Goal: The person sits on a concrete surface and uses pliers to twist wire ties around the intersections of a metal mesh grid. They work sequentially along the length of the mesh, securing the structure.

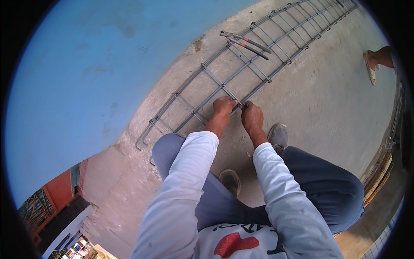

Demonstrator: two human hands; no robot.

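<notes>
My left hand and right hand curl fingers at the metal cage, what's pinched I can't tell; likely joint-fastening, next needing a steady hold.

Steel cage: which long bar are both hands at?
The near-side long bar, on the edge closest to the right shoe; left hand and right hand are there. The middle bar runs farther off.

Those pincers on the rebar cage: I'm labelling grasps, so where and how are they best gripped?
Probably around both dark handles, from above and the right: the pincers lie on the rebar cage, handles slightly spread and pointing right, head at the left.
</notes>
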